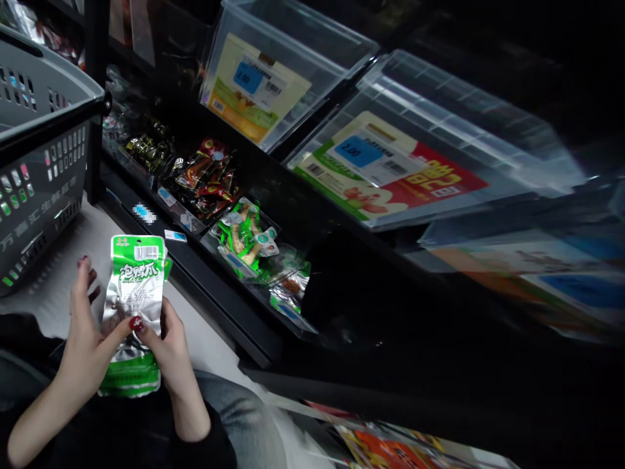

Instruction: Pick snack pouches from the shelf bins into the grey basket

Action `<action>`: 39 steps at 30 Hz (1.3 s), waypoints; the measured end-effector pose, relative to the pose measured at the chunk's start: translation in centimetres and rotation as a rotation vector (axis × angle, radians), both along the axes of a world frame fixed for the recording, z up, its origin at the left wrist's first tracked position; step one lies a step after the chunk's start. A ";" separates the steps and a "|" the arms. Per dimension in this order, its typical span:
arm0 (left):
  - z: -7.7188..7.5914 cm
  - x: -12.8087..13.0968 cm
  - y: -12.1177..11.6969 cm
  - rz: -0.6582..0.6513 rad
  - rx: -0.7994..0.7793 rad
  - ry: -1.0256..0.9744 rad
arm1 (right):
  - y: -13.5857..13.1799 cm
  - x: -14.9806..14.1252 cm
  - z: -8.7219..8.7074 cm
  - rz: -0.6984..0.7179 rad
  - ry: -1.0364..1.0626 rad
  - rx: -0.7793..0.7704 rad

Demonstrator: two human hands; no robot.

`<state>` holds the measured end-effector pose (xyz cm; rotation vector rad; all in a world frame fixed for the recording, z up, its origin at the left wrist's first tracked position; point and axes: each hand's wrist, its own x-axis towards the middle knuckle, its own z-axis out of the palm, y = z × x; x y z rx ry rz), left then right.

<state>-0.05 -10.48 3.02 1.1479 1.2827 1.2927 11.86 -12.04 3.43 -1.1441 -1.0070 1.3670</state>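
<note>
Holding a green-and-silver packet [134, 296] upright in front of their lap, the person has the right hand [173, 358] wrapped on its right edge, thumb across the front and the other fingers mostly out of sight behind. The left hand [88, 339] is looser: its thumb lies over the front, meeting the other thumb, while the visible fingers stand spread, clear of the left edge. Extra green edges peeking out behind make me think there is more than one packet in the grasp.

I'd call the step in hand looking the packet over, or evening up the bundle, since the printed face is turned toward the person. Any next move would call for the right hand's pinch to stay firm, and the left fingers to close in if the slick packets began sliding apart.

Just beyond the left hand, on that side, is a grey basket [61, 185]. Ahead of the hands runs the dark shelf edge with a price tag [176, 236]. Past it to the right sit green packs [239, 238], with a silver pack [295, 286] further right and dark red packs [208, 179] further ahead. Higher and well right of the hands are clear bins [488, 130] bearing blue price labels [359, 151].
</note>
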 end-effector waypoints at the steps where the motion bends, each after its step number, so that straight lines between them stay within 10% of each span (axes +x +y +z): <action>1: -0.1 -0.1 0.2 0.007 -0.077 -0.043 | 0.0 0.0 -0.1 -0.008 0.008 0.003; 7: -0.6 -0.3 0.2 -0.270 -0.732 -0.644 | -0.1 0.1 -0.4 0.033 -0.064 0.018; 12: -0.4 -0.1 0.1 -0.225 -0.671 -0.582 | 0.0 0.3 -0.6 -0.072 -0.401 0.104; 23: -0.4 0.4 0.5 -0.182 -0.533 -0.478 | 0.1 3.1 0.1 -0.236 -0.351 0.001; 28: -1.8 0.1 0.5 -0.145 -0.440 -0.278 | -2.5 1.8 1.1 -0.585 -1.029 0.133; 34: -2.2 0.5 0.3 -0.163 -0.383 -0.353 | -3.9 -4.5 0.0 -0.204 -1.396 0.304; 39: -1.1 0.4 0.3 -0.178 -0.469 -0.470 | -3.6 -3.8 1.2 -0.022 -1.332 0.282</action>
